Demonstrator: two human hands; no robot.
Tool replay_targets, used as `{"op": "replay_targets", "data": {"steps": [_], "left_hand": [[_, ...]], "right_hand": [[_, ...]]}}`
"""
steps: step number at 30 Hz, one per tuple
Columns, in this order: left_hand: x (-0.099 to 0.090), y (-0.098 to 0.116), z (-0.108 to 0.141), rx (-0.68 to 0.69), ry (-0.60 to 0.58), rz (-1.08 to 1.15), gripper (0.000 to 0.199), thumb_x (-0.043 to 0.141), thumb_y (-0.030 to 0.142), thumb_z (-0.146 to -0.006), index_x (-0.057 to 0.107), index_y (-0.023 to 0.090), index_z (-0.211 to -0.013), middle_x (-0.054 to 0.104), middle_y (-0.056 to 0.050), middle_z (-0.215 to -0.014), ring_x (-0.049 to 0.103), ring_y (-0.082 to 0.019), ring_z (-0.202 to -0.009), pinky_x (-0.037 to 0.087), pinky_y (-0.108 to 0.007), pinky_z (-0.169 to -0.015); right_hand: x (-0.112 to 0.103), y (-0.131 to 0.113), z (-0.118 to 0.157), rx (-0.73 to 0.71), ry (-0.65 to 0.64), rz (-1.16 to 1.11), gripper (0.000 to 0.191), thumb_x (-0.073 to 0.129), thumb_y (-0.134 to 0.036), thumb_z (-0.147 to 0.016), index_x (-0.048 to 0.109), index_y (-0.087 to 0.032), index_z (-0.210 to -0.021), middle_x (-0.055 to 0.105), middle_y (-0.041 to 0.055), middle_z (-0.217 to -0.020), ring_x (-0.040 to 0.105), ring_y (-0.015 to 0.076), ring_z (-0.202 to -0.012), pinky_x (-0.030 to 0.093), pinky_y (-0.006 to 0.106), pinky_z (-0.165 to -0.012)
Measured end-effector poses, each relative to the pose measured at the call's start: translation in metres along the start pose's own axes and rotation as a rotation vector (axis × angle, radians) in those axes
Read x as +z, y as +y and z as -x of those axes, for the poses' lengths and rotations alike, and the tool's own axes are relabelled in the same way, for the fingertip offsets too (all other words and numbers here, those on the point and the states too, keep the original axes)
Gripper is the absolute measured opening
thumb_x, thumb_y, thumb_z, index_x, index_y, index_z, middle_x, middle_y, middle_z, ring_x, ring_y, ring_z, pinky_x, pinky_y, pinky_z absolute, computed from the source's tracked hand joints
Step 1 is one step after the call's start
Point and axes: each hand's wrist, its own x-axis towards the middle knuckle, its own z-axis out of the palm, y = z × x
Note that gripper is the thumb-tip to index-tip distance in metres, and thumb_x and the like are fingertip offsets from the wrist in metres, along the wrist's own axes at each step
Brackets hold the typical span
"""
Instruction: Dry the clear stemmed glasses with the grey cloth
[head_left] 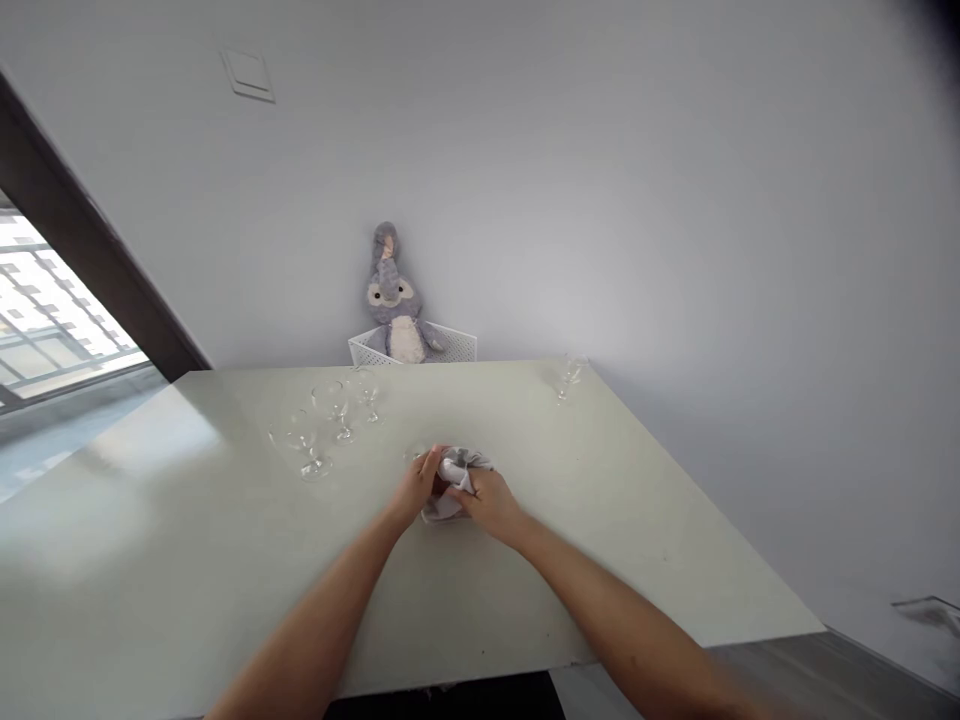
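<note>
Above the middle of the table, my left hand (417, 487) is closed round a clear glass (412, 454). Only a bit of the glass shows past my fingers, and the rest is covered by my hands and the cloth. My right hand (491, 502) grips a white and grey cloth (469, 460), bunched against the glass, with part of it hanging below my hands. Whether the fingers reach inside the glass is hidden. Left of my hands stand three clear stemmed glasses: a near one (304, 440), a middle one (334, 405) and a far one (367, 390).
Another clear glass (568, 378) stands near the far right corner of the pale table (600, 480). Behind the back edge, a grey plush toy (405, 330) sits in a white perforated basket (463, 345). A wall rises behind and to the right; a window (60, 310) is at left.
</note>
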Motion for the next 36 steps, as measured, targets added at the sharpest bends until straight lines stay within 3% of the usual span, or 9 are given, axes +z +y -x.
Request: {"op": "replay_targets", "data": {"steps": [4, 7, 12, 16, 21, 24, 28, 31, 36], "left_hand": [[0.004, 0.004, 0.006, 0.093, -0.063, 0.041, 0.053, 0.051, 0.043, -0.076, 0.04, 0.019, -0.123, 0.059, -0.004, -0.086, 0.053, -0.013, -0.069, 0.043, -0.024, -0.061], [0.004, 0.007, 0.008, 0.149, -0.069, 0.133, 0.052, 0.057, 0.038, -0.073, 0.044, 0.019, -0.119, 0.059, -0.006, -0.09, 0.054, -0.013, -0.074, 0.043, -0.023, -0.064], [0.001, 0.003, 0.003, 0.138, 0.018, 0.036, 0.051, 0.055, 0.042, -0.073, 0.049, 0.013, -0.115, 0.057, 0.0, -0.067, 0.051, -0.011, -0.06, 0.041, -0.022, -0.057], [-0.001, 0.0, 0.002, 0.129, 0.028, -0.182, 0.048, 0.039, 0.047, -0.081, 0.053, 0.013, -0.111, 0.062, -0.005, -0.075, 0.056, -0.015, -0.065, 0.044, -0.027, -0.061], [-0.009, 0.01, 0.007, 0.433, 0.233, -0.83, 0.031, 0.04, 0.034, -0.084, 0.059, 0.022, -0.105, 0.064, -0.009, -0.09, 0.055, -0.022, -0.089, 0.038, -0.035, -0.082], [-0.015, 0.014, 0.007, 0.621, 0.176, -1.022, 0.029, 0.047, 0.027, -0.081, 0.057, 0.023, -0.107, 0.063, -0.01, -0.098, 0.049, -0.024, -0.103, 0.027, -0.041, -0.094], [-0.021, 0.007, 0.002, 0.553, 0.044, -1.122, 0.029, 0.046, 0.03, -0.082, 0.055, 0.024, -0.109, 0.064, -0.005, -0.07, 0.056, -0.019, -0.072, 0.033, -0.036, -0.083], [-0.022, 0.001, 0.0, 0.513, 0.039, -1.164, 0.031, 0.043, 0.035, -0.083, 0.055, 0.024, -0.11, 0.064, -0.005, -0.069, 0.055, -0.018, -0.065, 0.035, -0.03, -0.07], [-0.026, 0.001, -0.001, 0.386, 0.109, -1.185, 0.033, 0.044, 0.037, -0.082, 0.054, 0.026, -0.112, 0.065, -0.004, -0.074, 0.056, -0.018, -0.068, 0.033, -0.026, -0.062]], "right_hand": [[-0.009, -0.006, -0.006, 0.257, 0.067, -0.632, 0.025, 0.059, -0.04, -0.072, 0.056, -0.016, -0.079, 0.057, -0.0003, -0.055, 0.053, 0.0106, -0.044, 0.045, 0.022, -0.043], [-0.012, -0.01, -0.007, 0.293, 0.076, -0.849, 0.025, 0.06, -0.039, -0.072, 0.055, -0.014, -0.074, 0.056, -0.001, -0.052, 0.05, 0.0078, -0.04, 0.043, 0.02, -0.04], [-0.004, -0.004, 0.0, 0.068, 0.055, -0.384, 0.035, 0.064, -0.041, -0.066, 0.06, -0.013, -0.085, 0.062, 0.0028, -0.066, 0.055, 0.0121, -0.049, 0.048, 0.026, -0.046], [-0.003, 0.0, 0.001, -0.046, 0.126, 0.013, 0.021, 0.064, -0.039, -0.066, 0.063, -0.019, -0.072, 0.061, 0.0015, -0.065, 0.057, 0.0133, -0.054, 0.048, 0.024, -0.049], [-0.012, -0.004, -0.007, 0.125, 0.142, -0.2, 0.027, 0.063, -0.041, -0.066, 0.061, -0.015, -0.071, 0.058, 0.0001, -0.052, 0.056, 0.0125, -0.042, 0.045, 0.023, -0.039], [-0.022, -0.008, -0.009, 0.162, 0.059, -0.343, 0.033, 0.063, -0.043, -0.066, 0.062, -0.011, -0.075, 0.06, 0.0019, -0.053, 0.056, 0.0121, -0.041, 0.045, 0.022, -0.039], [-0.038, -0.013, -0.007, 0.152, -0.139, -0.274, 0.037, 0.065, -0.04, -0.064, 0.064, -0.01, -0.084, 0.064, 0.003, -0.064, 0.058, 0.013, -0.05, 0.049, 0.026, -0.047], [-0.053, -0.017, -0.008, 0.102, -0.214, -0.148, 0.031, 0.066, -0.036, -0.063, 0.065, -0.01, -0.079, 0.063, 0.0017, -0.067, 0.059, 0.0143, -0.061, 0.05, 0.028, -0.055], [-0.074, -0.016, -0.012, 0.076, -0.107, -0.01, 0.032, 0.061, -0.04, -0.066, 0.065, -0.012, -0.083, 0.062, 0.0007, -0.068, 0.058, 0.0138, -0.06, 0.047, 0.027, -0.056]]}}
